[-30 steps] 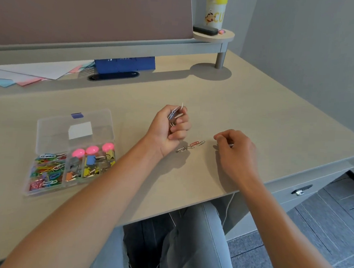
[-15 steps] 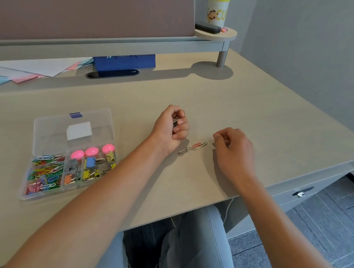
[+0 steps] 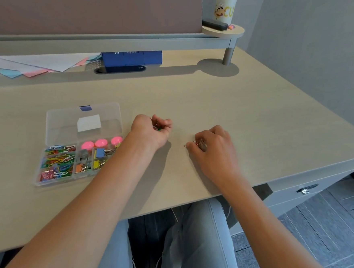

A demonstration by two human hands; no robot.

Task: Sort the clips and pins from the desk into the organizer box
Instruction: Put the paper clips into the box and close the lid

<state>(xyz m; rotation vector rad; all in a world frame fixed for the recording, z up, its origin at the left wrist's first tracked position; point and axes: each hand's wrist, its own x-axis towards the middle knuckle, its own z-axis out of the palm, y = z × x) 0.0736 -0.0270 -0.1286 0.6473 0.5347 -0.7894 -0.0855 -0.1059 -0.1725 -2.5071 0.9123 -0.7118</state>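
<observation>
Nearly there, we reckon: our left hand [image 3: 151, 132] is fisted round a bunch of clips, our right hand [image 3: 210, 146] pinches the last paperclips [image 3: 199, 143] off the desk [image 3: 256, 122]. The box [image 3: 63, 126], open at left, already looks well stocked.

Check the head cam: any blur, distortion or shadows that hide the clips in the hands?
Head view: wide-angle bend curves the desk edges. Soft light, no glare. The left hand casts a shadow just right of its wrist. Slight blur at the right hand; the paper clips under its fingers are too smeared and covered to count. Organizer box contents read sharp.
</observation>
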